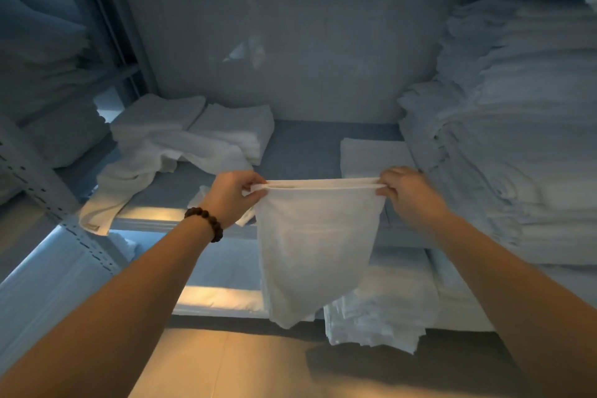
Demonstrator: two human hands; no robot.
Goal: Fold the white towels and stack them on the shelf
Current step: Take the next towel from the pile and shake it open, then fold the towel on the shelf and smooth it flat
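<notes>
White towel (315, 245) hangs in front of the shelf (300, 145), its doubled top edge stretched level between the hands. The left hand (232, 195) and right hand (408, 194) each pinch a corner. Bare shelf board lies open behind it, between low folded towels (232, 126) at left and a tall stack (517, 139) at right. The cloth is smooth and tapers to a drooping lower corner.

**One head-worn view, close in**

The single wide-angle camera looks out from the person's head, facing the shelf (300, 145) head-on and from near, its board crossing mid-frame. Below the shelf, the floor (258, 365) fills the bottom edge.
</notes>
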